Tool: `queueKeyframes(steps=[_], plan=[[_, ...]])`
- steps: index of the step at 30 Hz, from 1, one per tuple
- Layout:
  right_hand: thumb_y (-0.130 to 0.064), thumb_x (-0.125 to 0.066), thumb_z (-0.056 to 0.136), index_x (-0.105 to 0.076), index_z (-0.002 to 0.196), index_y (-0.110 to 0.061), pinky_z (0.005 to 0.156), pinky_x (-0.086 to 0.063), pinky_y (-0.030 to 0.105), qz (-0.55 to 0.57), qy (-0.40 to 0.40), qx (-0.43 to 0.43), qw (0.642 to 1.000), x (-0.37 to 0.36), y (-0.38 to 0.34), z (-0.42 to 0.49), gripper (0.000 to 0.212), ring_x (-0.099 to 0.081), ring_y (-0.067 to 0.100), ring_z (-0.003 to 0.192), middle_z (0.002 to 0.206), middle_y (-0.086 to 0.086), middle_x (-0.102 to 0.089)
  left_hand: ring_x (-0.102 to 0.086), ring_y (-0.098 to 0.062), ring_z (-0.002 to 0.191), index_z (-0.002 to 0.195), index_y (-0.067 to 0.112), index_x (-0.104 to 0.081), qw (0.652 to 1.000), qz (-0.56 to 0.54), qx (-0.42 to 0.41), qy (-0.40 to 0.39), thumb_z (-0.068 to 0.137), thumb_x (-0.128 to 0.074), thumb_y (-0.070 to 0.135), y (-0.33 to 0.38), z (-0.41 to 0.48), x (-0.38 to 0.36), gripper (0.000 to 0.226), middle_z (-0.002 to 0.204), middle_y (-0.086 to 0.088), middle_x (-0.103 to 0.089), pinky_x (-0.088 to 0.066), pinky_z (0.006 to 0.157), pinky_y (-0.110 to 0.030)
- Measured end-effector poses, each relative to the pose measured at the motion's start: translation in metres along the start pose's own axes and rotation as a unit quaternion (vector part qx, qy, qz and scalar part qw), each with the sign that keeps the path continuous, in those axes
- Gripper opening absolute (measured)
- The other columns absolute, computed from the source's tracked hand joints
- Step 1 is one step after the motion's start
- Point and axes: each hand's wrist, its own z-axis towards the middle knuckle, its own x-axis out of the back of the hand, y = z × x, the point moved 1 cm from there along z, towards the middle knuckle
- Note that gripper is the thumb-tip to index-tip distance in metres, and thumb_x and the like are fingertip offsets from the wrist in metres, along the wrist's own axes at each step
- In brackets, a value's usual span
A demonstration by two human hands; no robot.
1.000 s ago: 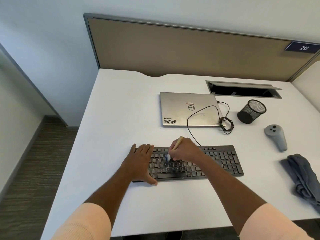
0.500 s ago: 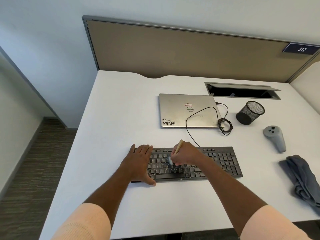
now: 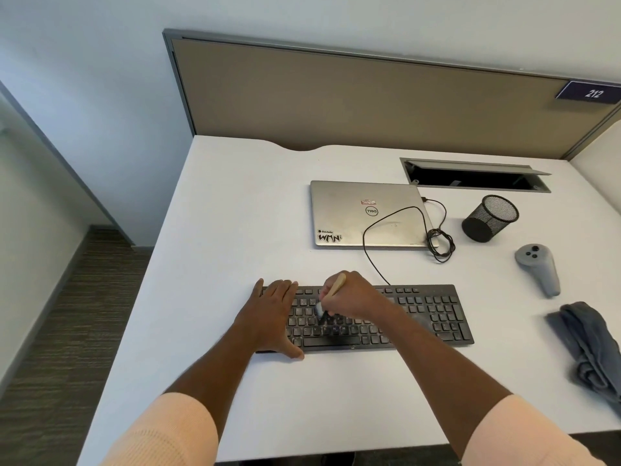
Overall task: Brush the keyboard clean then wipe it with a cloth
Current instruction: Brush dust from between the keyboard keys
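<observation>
A small brush (image 3: 331,295) is clenched in the right hand (image 3: 353,297), bristles down on the left-middle keys of the keyboard (image 3: 433,312). The keyboard's left end is pinned by the flat, open left hand (image 3: 272,314). Its long axis runs left to right across the surface (image 3: 235,203). The cloth (image 3: 591,344) lies well apart, nearer the right hand.

An office cubicle: numbered partition (image 3: 369,95), white desk (image 3: 235,213), closed laptop (image 3: 353,213).

One keyboard (image 3: 426,314), one brush (image 3: 331,292), one laptop (image 3: 353,213), one cloth (image 3: 588,344), perhaps folded.
</observation>
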Motion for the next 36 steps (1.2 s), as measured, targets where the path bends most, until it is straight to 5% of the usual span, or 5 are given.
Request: queueKeyframes(steps=[11, 17, 21, 26, 36], plan=[[-0.021, -0.064, 0.088, -0.073, 0.078, -0.018, 0.047, -0.044, 0.011, -0.013, 0.065, 0.006, 0.998, -0.003, 0.000, 0.006, 0.015, -0.068, 0.000, 0.058, 0.066, -0.010, -0.070, -0.007, -0.023, 0.152, 0.159, 0.009, 0.000, 1.000, -0.003, -0.002, 0.010, 0.059, -0.060, 0.089, 0.000, -0.001, 0.001, 0.141, 0.166, -0.007, -0.010, 0.003, 0.122, -0.050], [-0.024, -0.061, 0.092, -0.076, 0.087, -0.007, 0.074, -0.064, 0.034, 0.025, 0.014, -0.001, 1.000, -0.018, -0.005, 0.011, 0.022, -0.075, 0.010, 0.069, 0.076, 0.002, -0.077, -0.008, -0.024, 0.152, 0.159, 0.009, -0.003, 1.000, -0.008, -0.005, 0.018, 0.059, -0.060, 0.089, -0.001, -0.002, 0.000, 0.140, 0.166, -0.008, -0.012, 0.002, 0.121, -0.050], [-0.019, -0.061, 0.088, -0.075, 0.081, -0.009, 0.058, -0.056, 0.016, -0.008, 0.062, -0.005, 0.998, -0.007, -0.010, 0.009, 0.018, -0.073, 0.006, 0.065, 0.069, -0.003, -0.074, -0.006, -0.024, 0.153, 0.159, 0.009, -0.001, 1.000, -0.014, -0.006, 0.015, 0.059, -0.061, 0.089, -0.002, -0.001, -0.002, 0.141, 0.166, -0.008, -0.010, 0.002, 0.122, -0.051], [-0.012, -0.058, 0.082, -0.075, 0.078, -0.006, 0.076, -0.064, 0.038, -0.051, -0.026, -0.004, 0.998, -0.006, -0.011, 0.007, 0.019, -0.076, 0.017, 0.072, 0.073, 0.008, -0.076, -0.005, -0.024, 0.153, 0.158, 0.009, -0.001, 1.000, -0.016, -0.010, 0.018, 0.057, -0.058, 0.091, -0.004, 0.001, -0.005, 0.143, 0.166, -0.007, -0.010, 0.003, 0.123, -0.052], [-0.016, -0.059, 0.083, -0.075, 0.081, -0.005, 0.075, -0.064, 0.037, -0.085, -0.027, -0.009, 0.996, -0.002, -0.016, 0.012, 0.020, -0.076, 0.014, 0.067, 0.071, 0.006, -0.076, -0.005, -0.024, 0.153, 0.159, 0.010, -0.001, 0.999, -0.024, -0.018, 0.025, 0.057, -0.057, 0.092, -0.006, 0.000, -0.007, 0.142, 0.166, -0.008, -0.010, 0.002, 0.123, -0.052]])
